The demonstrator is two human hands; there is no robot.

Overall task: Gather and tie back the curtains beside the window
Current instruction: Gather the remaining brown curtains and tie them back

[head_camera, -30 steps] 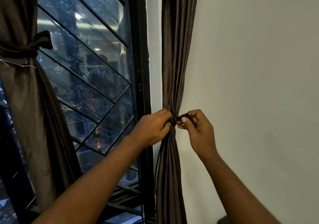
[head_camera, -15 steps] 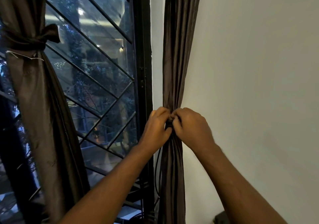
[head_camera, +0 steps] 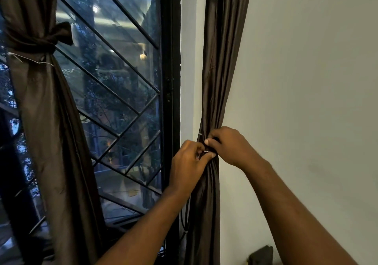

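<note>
The right curtain [head_camera: 222, 60] hangs between the window [head_camera: 122, 76] and the wall [head_camera: 306, 80]. It is gathered into a narrow bundle whose long axis runs straight up and down. At its pinched waist, low in the view, a dark tie [head_camera: 208, 152] crosses the bundle sideways, at right angles to the folds. Most of the tie is hidden under fingers.

The left hand [head_camera: 188, 166] comes in from the window side and the right hand [head_camera: 231, 148] from the wall side. They meet at the front of the bundle, almost touching. Both have their fingers curled, thumb against fingertips, pinching the tie where it crosses. Which end each one holds cannot be told.

The step in hand looks like closing the knot, so the next pull probably runs sideways, each hand drawing away from the bundle across its axis. Both hands are equally near.

The left curtain [head_camera: 47, 121] hangs well apart across the window, already cinched with a knotted band [head_camera: 41, 42] higher up.
</note>
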